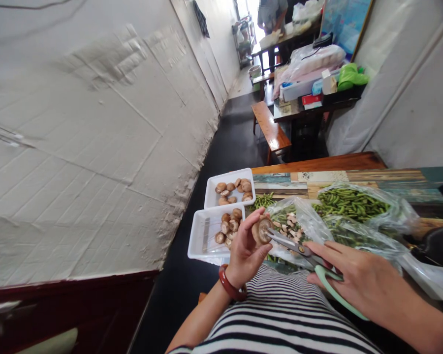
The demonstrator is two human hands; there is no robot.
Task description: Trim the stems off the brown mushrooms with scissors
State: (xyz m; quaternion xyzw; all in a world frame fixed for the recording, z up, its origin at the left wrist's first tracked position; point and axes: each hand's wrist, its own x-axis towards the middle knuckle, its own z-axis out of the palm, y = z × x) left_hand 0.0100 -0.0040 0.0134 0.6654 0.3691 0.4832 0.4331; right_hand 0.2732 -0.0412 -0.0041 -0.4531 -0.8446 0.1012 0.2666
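My left hand (244, 248) is closed round a brown mushroom (261, 230), gills facing me, held above the near white tray (201, 236). My right hand (358, 278) grips scissors with pale green handles (330, 285); their blades (286, 241) touch the mushroom's underside at the stem. Just behind the mushroom lies an open clear bag (299, 221) holding cut stems and green bits. Several trimmed mushrooms sit in the near tray, and more lie in the far white tray (216, 189).
Clear bags of green pods (350, 202) lie on the wooden table (328, 163). A tiled white wall fills the left. Farther off stand a wooden bench (270, 129), a cluttered table (310, 101) and a person (271, 14).
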